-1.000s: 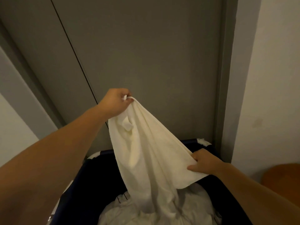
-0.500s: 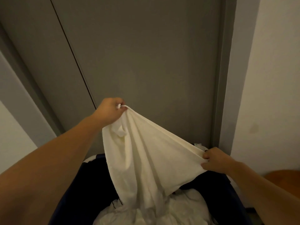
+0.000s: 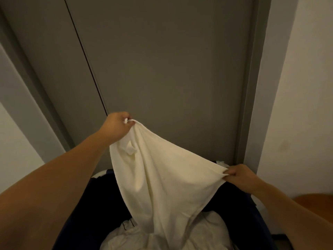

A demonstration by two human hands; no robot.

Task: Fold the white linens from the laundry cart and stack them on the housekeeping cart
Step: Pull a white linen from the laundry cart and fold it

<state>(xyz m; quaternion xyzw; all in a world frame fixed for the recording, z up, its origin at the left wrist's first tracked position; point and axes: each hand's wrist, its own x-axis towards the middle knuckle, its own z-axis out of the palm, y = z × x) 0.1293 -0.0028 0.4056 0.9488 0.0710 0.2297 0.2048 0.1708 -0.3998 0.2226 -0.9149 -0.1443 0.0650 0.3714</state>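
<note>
A white linen (image 3: pixel 162 177) hangs stretched between both my hands above the dark blue laundry cart (image 3: pixel 93 204). My left hand (image 3: pixel 117 126) grips one corner high up at the centre left. Lower and to the right, my right hand (image 3: pixel 237 173) pinches another corner, pulling the top edge taut. The linen's lower end trails down onto a pile of crumpled white linens (image 3: pixel 207 230) inside the cart. The housekeeping cart is out of view.
Grey double doors (image 3: pixel 162 69) with a grey frame stand straight ahead behind the cart. A white wall (image 3: pixel 297 105) runs along the right. A brown wooden surface (image 3: pixel 320 201) shows at the lower right edge.
My right hand has slid out to the right along the linen's edge, spreading the cloth wider and pulling it taut. My left hand keeps its corner raised, and more of the linen hangs out of the cart.
</note>
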